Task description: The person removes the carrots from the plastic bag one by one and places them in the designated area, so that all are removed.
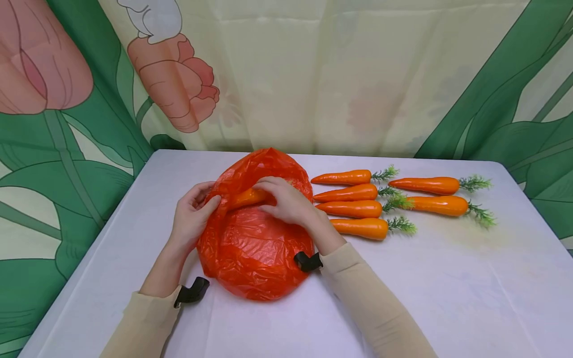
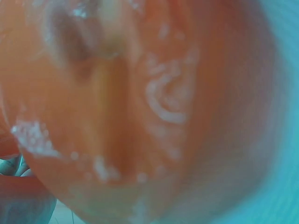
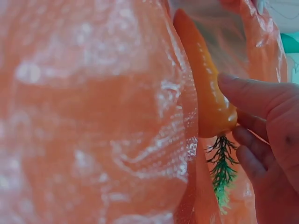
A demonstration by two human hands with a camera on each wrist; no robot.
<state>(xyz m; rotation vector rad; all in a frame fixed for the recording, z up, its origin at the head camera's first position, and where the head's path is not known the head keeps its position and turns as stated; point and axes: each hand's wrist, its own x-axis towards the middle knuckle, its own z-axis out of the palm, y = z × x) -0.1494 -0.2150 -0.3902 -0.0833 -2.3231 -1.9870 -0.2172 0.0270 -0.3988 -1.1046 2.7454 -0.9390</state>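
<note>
A red plastic bag (image 1: 264, 248) lies spread on the table with its mouth held open. My left hand (image 1: 193, 211) pinches the bag's left rim between thumb and fingers. In the mouth of the bag, my right hand (image 1: 286, 201) grips an orange carrot (image 1: 246, 198) near its thick end. The right wrist view shows this carrot (image 3: 208, 88) with its green tuft (image 3: 222, 172) hanging below, the thumb on one side and fingers behind it. Bag film (image 2: 121, 130) fills most of the left wrist view, too blurred to make out much.
Several carrots with green tops lie right of the bag: a stacked column, its front carrot (image 1: 364, 227) partly behind the right wrist, and two farther right, one carrot (image 1: 425, 185) behind the other. The white table (image 1: 456, 298) ends at a printed curtain (image 1: 358, 74).
</note>
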